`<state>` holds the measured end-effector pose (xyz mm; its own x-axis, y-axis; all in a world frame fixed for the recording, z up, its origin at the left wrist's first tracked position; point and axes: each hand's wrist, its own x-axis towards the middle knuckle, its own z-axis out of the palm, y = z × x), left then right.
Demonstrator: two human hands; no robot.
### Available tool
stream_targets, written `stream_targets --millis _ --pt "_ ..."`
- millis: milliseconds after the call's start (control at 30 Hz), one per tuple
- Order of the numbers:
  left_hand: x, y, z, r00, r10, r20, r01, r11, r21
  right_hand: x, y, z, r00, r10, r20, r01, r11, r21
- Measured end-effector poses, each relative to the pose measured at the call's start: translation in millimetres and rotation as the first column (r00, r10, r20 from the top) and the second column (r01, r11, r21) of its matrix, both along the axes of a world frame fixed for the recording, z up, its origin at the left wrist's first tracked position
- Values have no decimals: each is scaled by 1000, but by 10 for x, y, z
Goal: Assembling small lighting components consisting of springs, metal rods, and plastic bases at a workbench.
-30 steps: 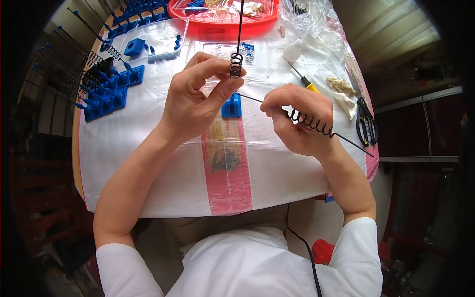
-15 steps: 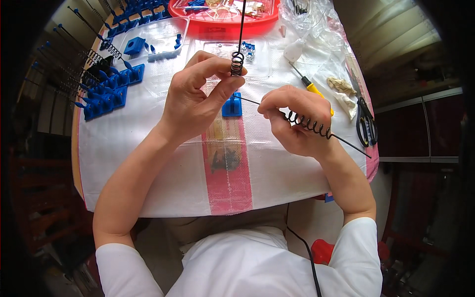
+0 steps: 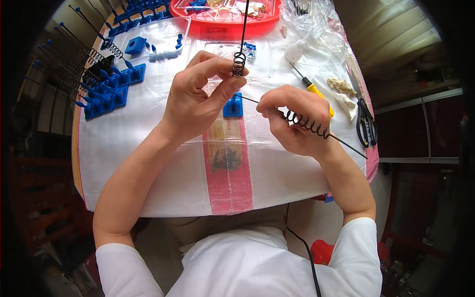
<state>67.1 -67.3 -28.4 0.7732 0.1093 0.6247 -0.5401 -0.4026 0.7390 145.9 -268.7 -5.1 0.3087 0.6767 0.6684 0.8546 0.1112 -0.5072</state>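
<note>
Block (image 3: 238,107) on sheet (image 3: 287,178), between left hand (image 3: 198,94) and right hand (image 3: 298,118); tub (image 3: 232,27) behind; scissors (image 3: 362,110) right.

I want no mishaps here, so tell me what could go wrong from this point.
The left hand pinches one black spring by its coils, so its long stem could tip. One end of the second black spring, held in the right hand, juts out rightward and might snag. Its other end runs toward the left hand and might poke it.

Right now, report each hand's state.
Left hand: closed, pinching a black coiled wire spring between thumb and fingers.
Right hand: closed around a second black coiled wire spring.
</note>
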Motion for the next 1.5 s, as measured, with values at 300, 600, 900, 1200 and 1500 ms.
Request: stream_targets --millis 300,600,900,1200,1500 --pt "-5 -10 -5 1000 -7 -14 7 999 -36 20 -25 7 1000 0 17 0 1000 3" --pt "8 7 -15 1000 -8 -4 8 1000 -8 32 -43 4 1000 -8 3 8 1000 12" --pt "0 -4 -1 1000 -9 -18 8 1000 -17 38 -42 1 1000 -9 -9 9 1000 -6" --pt "2 -5 -8 1000 -11 -16 11 1000 -24 41 -24 -14 1000 0 -18 0 1000 -2" --pt "7 1 -20 1000 -10 -7 9 1000 -28 36 -38 5 990 22 -136 -28 999 -45"
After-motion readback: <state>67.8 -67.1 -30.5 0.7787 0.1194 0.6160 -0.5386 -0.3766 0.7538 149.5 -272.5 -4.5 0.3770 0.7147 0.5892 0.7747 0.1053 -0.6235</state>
